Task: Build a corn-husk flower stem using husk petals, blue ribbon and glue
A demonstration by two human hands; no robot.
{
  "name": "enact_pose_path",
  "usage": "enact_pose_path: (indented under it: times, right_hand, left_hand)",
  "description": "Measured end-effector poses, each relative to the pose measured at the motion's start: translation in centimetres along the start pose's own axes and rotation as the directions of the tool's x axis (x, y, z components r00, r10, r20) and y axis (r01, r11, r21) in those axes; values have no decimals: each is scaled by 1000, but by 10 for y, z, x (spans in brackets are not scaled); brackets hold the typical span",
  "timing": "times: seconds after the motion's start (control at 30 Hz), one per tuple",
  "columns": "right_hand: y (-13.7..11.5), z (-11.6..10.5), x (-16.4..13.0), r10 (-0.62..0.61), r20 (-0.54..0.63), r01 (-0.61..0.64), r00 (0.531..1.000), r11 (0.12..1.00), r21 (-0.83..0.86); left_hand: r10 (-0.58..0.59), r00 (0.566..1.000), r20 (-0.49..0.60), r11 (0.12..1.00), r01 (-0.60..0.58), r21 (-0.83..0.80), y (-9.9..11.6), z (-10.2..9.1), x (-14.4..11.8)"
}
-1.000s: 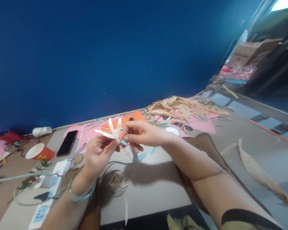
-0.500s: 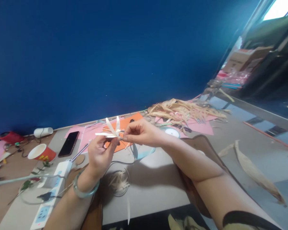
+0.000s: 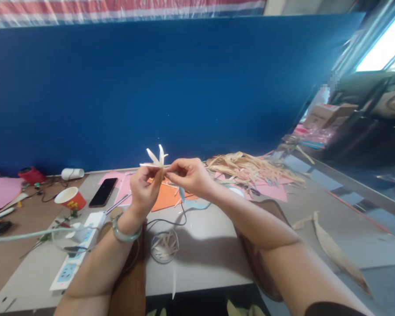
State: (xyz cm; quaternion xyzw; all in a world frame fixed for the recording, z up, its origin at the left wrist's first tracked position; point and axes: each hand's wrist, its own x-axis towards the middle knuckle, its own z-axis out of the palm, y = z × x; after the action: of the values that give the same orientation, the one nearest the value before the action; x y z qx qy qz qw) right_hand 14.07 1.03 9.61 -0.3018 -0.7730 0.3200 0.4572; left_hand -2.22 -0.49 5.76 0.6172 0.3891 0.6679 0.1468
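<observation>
Pinching: left hand (image 3: 142,188), thumb and fingers closed on white, narrow-petalled flower-like piece (image 3: 161,159);
Right hand (image 3: 190,176): fingertips together by its base; can't tell what's gripped tbh;
Flower-like piece: up in front of flat blue panel (image 3: 118,96)

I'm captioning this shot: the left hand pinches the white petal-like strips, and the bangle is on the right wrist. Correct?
Not the wrist: the bangle is on the left wrist, as the head view shows. The left hand does pinch the white petal-like strips.
</observation>
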Motion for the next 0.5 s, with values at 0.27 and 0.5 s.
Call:
enact_pose_path:
  times: [0.27,0.5]
  right_hand:
    - [20,-12,17,-42,-269,38,962,999,-19]
    - [38,-22,15,71,-211,-34,975,984,174]
  left_hand:
    - [-68,993,95,991,78,-106,6,34,48]
    - [-133,988,79,985,140,-104,2,48,37]
